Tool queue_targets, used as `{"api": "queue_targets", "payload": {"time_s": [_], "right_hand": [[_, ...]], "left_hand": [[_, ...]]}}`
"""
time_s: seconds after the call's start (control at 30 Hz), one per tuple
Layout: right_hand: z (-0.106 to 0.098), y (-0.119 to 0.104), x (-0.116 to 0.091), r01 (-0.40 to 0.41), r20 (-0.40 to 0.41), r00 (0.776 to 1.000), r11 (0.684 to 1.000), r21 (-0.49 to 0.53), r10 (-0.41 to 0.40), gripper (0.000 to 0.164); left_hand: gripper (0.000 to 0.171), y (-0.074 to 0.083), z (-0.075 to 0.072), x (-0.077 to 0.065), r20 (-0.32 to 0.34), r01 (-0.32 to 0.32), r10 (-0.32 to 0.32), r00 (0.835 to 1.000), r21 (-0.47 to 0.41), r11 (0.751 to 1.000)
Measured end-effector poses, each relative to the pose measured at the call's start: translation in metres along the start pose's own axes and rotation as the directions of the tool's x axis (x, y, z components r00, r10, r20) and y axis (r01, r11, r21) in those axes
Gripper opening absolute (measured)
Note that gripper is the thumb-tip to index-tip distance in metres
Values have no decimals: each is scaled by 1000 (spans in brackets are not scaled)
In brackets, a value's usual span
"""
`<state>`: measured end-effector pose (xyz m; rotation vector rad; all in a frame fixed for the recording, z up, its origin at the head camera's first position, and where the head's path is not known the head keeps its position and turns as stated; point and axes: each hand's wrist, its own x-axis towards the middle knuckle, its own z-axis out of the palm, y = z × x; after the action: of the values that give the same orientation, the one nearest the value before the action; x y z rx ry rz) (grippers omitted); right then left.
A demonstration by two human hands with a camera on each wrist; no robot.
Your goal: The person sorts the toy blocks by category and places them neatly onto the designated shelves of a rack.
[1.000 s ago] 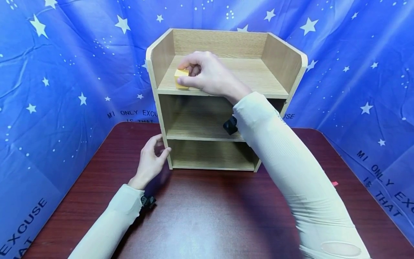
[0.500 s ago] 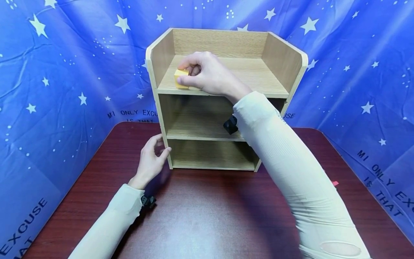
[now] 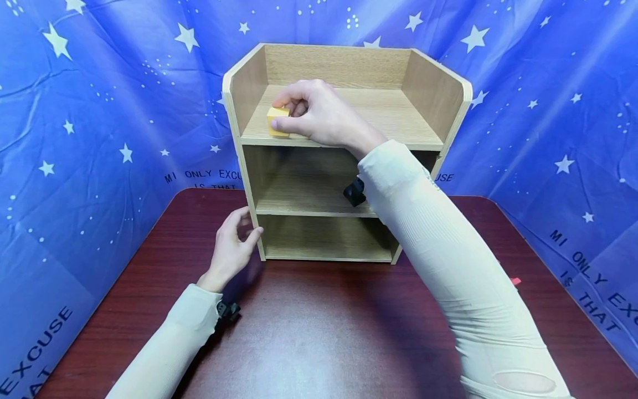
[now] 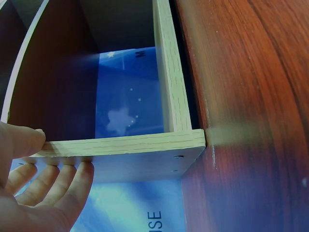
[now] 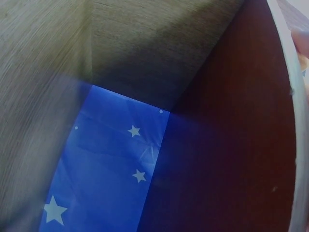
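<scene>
Blue cloth (image 3: 124, 100) printed with white stars hangs behind and to both sides of the wooden shelf unit (image 3: 339, 66). At the unit's top deck, the right hand (image 3: 326, 113) pinches a yellow block (image 3: 277, 112), thumb on its near face, forefinger reaching to its far side. The block is over the deck's front left part; whether its base touches cannot be told. It looks light, stiff and smooth-faced, so probably sturdy but a little slippery; a grip across opposite faces should suit it. Low on the unit's left side, the left hand (image 3: 231, 244) holds the panel edge, thumb at the front, fingertips against the outer face. Beneath the unit spreads a dark red-brown table (image 3: 309, 327); to its right, a small red item (image 3: 515, 281) shows beside the sleeve (image 3: 448, 260).
</scene>
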<state>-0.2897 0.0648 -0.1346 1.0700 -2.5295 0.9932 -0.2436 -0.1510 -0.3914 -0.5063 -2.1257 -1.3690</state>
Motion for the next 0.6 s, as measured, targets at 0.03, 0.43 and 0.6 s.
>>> {"api": "queue_targets", "payload": {"time_s": [0.03,0.43,0.6], "right_hand": [[0,0,0,0,-1,1000,1000,9,0,35],[-12,5,-11,-20,-40,999,998,63,23,43],[-16,4,-16,-5,-61,998,998,70,9,44]], "left_hand": [[44,0,0,0,0,-1,1,1000,4,1000],[44,7,0,1,7,12,-12,1000,14,1000],[45,7,0,0,4,23,-23,1000,14,1000]]}}
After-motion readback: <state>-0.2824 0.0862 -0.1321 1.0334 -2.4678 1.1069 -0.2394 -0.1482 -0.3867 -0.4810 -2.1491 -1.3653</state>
